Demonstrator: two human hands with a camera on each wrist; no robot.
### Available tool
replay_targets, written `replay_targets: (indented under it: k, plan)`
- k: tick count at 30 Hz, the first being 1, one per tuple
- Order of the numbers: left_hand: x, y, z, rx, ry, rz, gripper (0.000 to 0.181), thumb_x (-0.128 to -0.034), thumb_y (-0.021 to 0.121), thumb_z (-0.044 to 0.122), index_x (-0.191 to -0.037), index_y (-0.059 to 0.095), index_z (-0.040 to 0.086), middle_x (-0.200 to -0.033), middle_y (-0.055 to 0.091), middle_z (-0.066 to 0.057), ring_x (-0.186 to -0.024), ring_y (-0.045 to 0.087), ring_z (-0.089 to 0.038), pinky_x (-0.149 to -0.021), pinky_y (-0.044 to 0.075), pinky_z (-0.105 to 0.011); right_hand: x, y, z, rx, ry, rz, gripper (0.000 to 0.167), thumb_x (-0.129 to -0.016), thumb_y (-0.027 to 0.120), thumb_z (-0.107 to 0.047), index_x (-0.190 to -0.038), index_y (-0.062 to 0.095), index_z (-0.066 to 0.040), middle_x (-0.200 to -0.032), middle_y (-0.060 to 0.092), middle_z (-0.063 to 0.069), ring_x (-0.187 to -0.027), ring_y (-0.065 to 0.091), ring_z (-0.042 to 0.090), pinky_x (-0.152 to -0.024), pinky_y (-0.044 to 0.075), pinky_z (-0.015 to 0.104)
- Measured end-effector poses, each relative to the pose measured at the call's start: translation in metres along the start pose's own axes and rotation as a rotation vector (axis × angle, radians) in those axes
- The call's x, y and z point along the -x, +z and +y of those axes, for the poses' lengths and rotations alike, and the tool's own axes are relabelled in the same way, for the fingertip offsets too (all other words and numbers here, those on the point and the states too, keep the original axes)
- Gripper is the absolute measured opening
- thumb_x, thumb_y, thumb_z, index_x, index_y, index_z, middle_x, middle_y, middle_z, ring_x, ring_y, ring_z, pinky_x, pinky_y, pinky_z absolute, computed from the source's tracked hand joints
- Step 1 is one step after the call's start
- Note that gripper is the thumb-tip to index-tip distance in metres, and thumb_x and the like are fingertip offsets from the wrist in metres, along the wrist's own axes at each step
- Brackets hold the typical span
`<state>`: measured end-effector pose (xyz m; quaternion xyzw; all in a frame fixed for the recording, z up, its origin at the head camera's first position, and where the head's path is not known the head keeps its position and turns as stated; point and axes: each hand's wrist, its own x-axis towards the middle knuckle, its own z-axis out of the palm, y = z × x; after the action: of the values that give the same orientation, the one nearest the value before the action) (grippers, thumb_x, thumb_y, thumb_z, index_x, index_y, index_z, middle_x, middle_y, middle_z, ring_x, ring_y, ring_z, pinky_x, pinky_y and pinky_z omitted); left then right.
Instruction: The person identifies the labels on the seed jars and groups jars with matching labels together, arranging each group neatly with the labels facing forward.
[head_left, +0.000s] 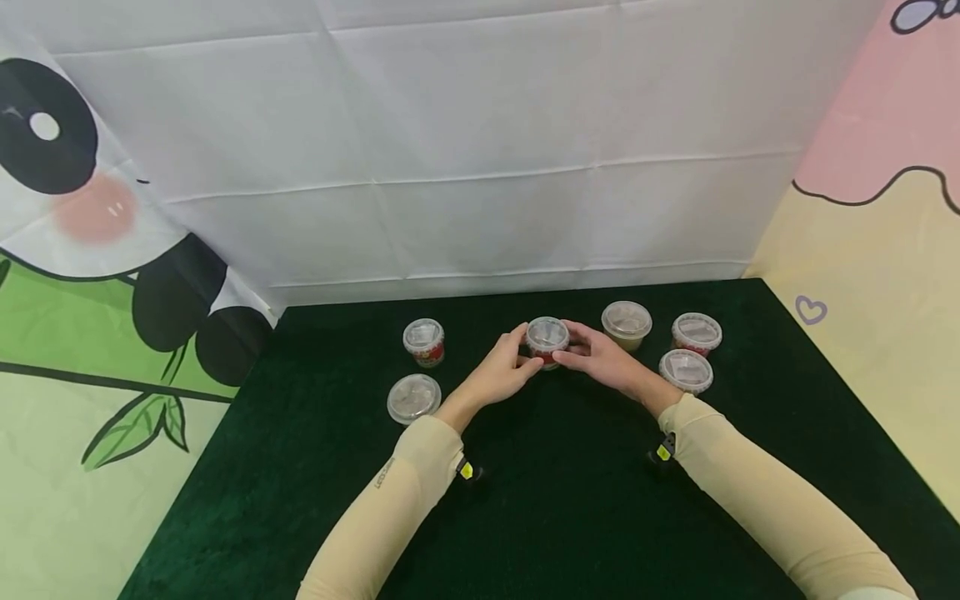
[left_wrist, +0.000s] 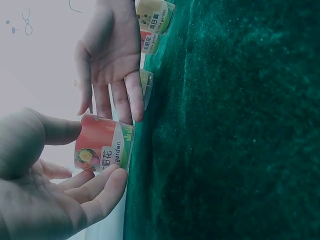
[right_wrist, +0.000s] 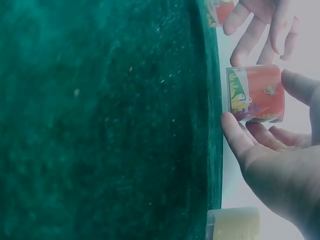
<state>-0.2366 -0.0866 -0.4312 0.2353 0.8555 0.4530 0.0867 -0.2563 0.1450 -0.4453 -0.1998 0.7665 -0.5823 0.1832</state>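
Observation:
A small clear plastic cup with a lid and a red flower label (head_left: 547,335) stands between both hands near the back of the green cloth. My left hand (head_left: 498,368) holds its left side, with thumb and fingers bent about it. From the right, my right hand (head_left: 604,358) holds the same cup between thumb and fingers. In the left wrist view the red label (left_wrist: 95,132) shows a round flower picture and printing. The right wrist view shows the label's other side (right_wrist: 265,92), with a bee and green leaves.
To the left stand two more lidded cups, one behind (head_left: 424,340) and one nearer my sleeve (head_left: 414,398). On the right are a pale cup (head_left: 626,323), a red-labelled cup (head_left: 697,333) and another beside my right wrist (head_left: 686,371). A white cloth wall (head_left: 480,225) rises behind.

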Motion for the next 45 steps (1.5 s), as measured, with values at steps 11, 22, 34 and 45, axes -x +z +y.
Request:
replay_targets:
  k: [11,22,34,45]
  plan:
    - [0.014,-0.01,0.011,-0.054,-0.004,0.009,0.066,-0.1061,0.055,0.016,-0.159,0.02,0.001,-0.15,0.036,-0.021,-0.124,0.055,-0.03,-0.097,0.053,-0.036,0.003,0.004,-0.012,-0.047,-0.012,-0.024,0.073,-0.104,0.061,-0.027,-0.161,0.02,-0.006,-0.157,0.033,0.02,-0.139,0.043,0.038,-0.108,0.044,0.045]
    - [0.027,-0.017,0.01,-0.066,-0.012,0.026,0.067,-0.1058,0.057,0.019,-0.16,0.02,0.004,-0.146,0.037,-0.021,-0.12,0.059,-0.029,-0.095,0.054,-0.037,0.0,0.015,-0.019,-0.061,-0.006,-0.027,0.071,-0.104,0.062,-0.028,-0.16,0.024,-0.007,-0.153,0.038,0.02,-0.133,0.049,0.036,-0.106,0.047,0.043]
    - [0.033,-0.023,0.012,-0.068,-0.023,0.041,0.068,-0.1064,0.055,0.021,-0.16,0.018,0.005,-0.144,0.038,-0.019,-0.115,0.061,-0.027,-0.09,0.056,-0.036,-0.001,0.02,-0.026,-0.085,-0.007,-0.016,0.068,-0.104,0.061,-0.029,-0.16,0.027,-0.009,-0.152,0.04,0.018,-0.132,0.05,0.036,-0.101,0.051,0.041]
    - [0.036,-0.027,0.011,-0.062,-0.003,0.051,0.068,-0.1057,0.057,0.02,-0.16,0.018,0.005,-0.143,0.039,-0.019,-0.114,0.061,-0.028,-0.091,0.055,-0.038,0.0,0.021,-0.027,-0.085,-0.038,-0.017,0.063,-0.106,0.056,-0.032,-0.158,0.03,-0.008,-0.148,0.044,0.019,-0.127,0.052,0.036,-0.101,0.05,0.051]
